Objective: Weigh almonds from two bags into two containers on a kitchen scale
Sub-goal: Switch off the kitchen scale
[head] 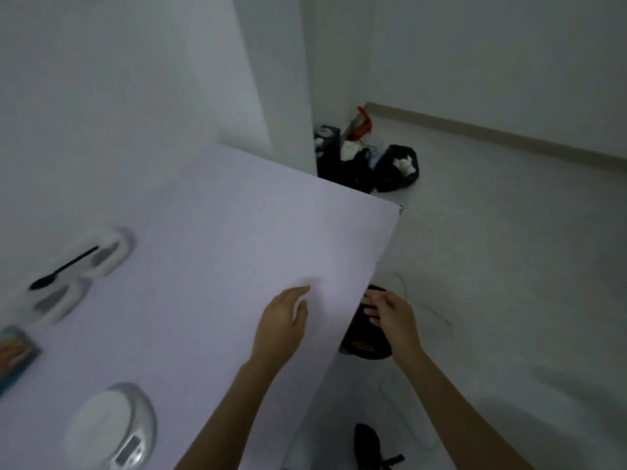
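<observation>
One bag (15, 354) is seen at the bench's (220, 215) left edge, then two containers (108, 252) (contents too blurred to judge) with a spoon (64, 268) laid across, and the scale (112, 425), on which nothing is set. No weighing is judged under way: the left hand (283, 322) is spread flat, the right hand (390, 317) held loose, nothing grasped.

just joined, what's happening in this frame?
No weighing yet. The left hand is open over the table; the right hand reaches past its edge toward a black object below, contact unclear. The scale, two white containers, a black spoon by them and a bag sit untouched at the left.
</observation>
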